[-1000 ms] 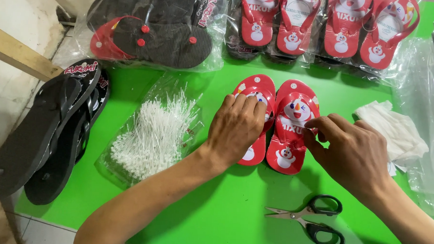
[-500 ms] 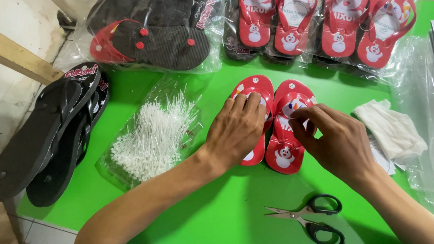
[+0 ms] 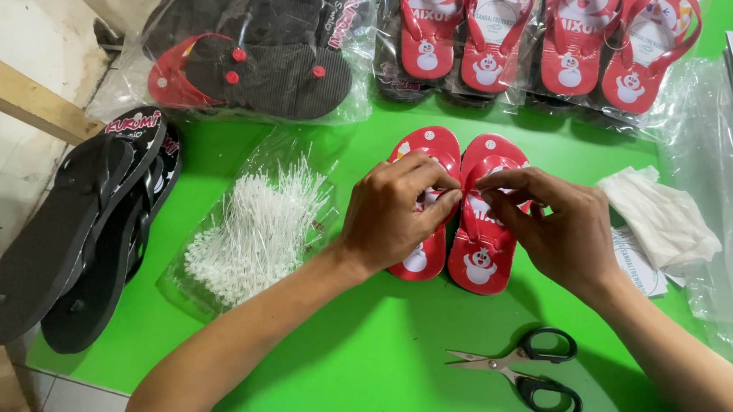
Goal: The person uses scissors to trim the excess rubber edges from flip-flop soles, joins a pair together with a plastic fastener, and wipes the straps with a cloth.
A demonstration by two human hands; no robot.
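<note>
A pair of small red flip-flops (image 3: 480, 267) with a white cartoon figure printed on them lies side by side on the green table (image 3: 361, 360). My left hand (image 3: 399, 211) rests over the left sandal, fingers curled and pinching at the straps. My right hand (image 3: 548, 224) lies over the right sandal, its thumb and forefinger pinched together where the two sandals meet. What sits between the fingertips is too small to make out.
A clear bag of white plastic tag fasteners (image 3: 256, 230) lies left of the sandals. Black-handled scissors (image 3: 531, 374) lie in front. Black flip-flops (image 3: 73, 236) hang over the left edge. Bagged red sandals (image 3: 551, 50) and dark ones (image 3: 250, 56) line the back. White cloth (image 3: 658, 216) is at right.
Both hands have drawn closer together over the middle of the red pair; the right hand slid left and its fingers now pinch beside the left hand's fingertips.
</note>
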